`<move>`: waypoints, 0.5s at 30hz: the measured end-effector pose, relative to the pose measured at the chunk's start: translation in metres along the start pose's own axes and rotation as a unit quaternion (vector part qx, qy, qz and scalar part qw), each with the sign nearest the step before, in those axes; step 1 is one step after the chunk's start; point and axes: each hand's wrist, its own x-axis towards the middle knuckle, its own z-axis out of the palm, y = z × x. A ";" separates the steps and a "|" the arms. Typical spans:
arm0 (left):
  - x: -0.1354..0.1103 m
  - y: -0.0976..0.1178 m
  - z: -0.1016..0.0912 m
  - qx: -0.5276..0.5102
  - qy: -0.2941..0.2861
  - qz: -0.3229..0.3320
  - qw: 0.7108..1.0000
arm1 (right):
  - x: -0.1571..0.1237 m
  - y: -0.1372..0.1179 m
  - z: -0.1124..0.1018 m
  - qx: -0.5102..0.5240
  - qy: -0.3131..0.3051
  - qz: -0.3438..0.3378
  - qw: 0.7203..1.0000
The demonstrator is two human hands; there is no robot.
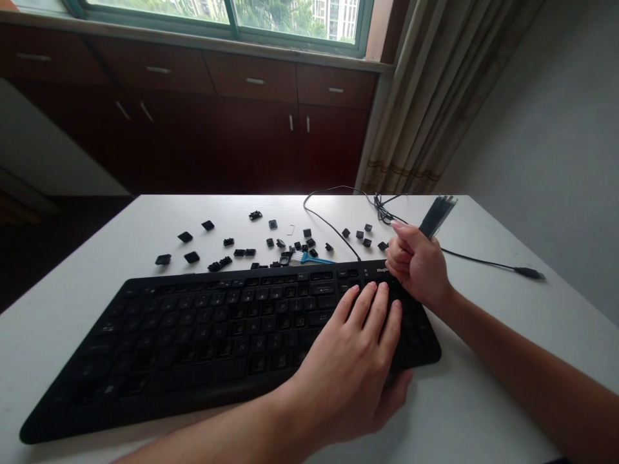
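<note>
A black keyboard point(193, 335) lies at an angle on the white table, with several keycaps off and dark sockets showing. My left hand point(358, 341) rests palm down across its right part, fingers stretched over the keys and thumb at the front edge. Above the keyboard's far right corner, my right hand point(418, 264) is closed in a fist around a dark brush point(439, 216). Its bristle-like end points up and away, while the rest is hidden in the fist. Behind the keyboard lie loose black keycaps point(191, 257) and a small blue brush point(309, 258) with white bristles.
A black cable point(333, 225) runs from the keyboard's back edge to a tied bundle point(382, 209). Its USB plug point(529, 273) lies on the table point(503, 322) at the right. A thin wire piece point(291, 229) sits among the keycaps. Cabinets point(242, 129) and a curtain point(425, 96) stand beyond.
</note>
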 end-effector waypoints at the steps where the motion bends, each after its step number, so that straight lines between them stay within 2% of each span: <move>1: 0.000 0.000 0.000 0.000 0.001 0.000 1.000 | 0.001 -0.001 0.000 0.011 0.007 0.014 1.000; 4: 0.000 -0.001 0.000 0.000 0.002 0.001 1.000 | 0.006 -0.004 -0.004 0.074 0.031 0.062 0.995; 7: 0.000 -0.001 0.000 -0.001 0.001 0.001 1.000 | 0.007 -0.006 -0.008 0.107 0.029 0.074 0.991; 13: -0.001 0.000 0.001 -0.001 0.001 -0.003 1.000 | 0.002 0.000 -0.005 0.018 -0.003 0.005 1.000; 15: -0.001 0.001 0.002 -0.004 0.003 -0.003 1.000 | 0.002 -0.001 -0.005 0.014 0.004 0.006 1.000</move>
